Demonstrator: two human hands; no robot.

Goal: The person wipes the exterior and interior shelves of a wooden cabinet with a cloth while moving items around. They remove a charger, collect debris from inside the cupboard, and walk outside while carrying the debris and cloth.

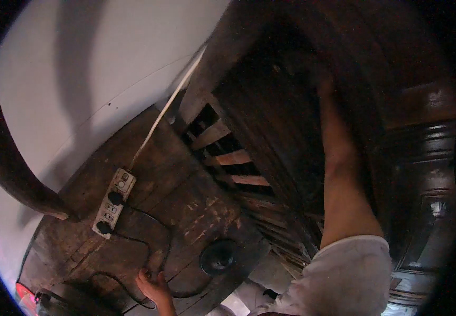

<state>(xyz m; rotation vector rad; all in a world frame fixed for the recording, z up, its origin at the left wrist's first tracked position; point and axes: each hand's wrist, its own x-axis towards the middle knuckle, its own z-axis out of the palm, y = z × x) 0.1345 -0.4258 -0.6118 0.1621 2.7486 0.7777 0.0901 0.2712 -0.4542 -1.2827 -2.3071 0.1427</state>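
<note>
Low in the frame, my left hand is over the brown wooden surface, close to a black cable; its fingers are slightly spread and hold nothing that I can see. My right arm stretches up into a dark wooden recess, where my right hand is blurred and lost in shadow. Whatever it touches is hidden. A white power strip lies on the wooden surface with two black plugs in it. Beside my left hand, to its right, sits a round black object.
A pale cord runs from the strip up along the white wall. Wooden slats border the recess. Dark carved furniture stands at right, a curved wooden piece at left. Something red shows at bottom left.
</note>
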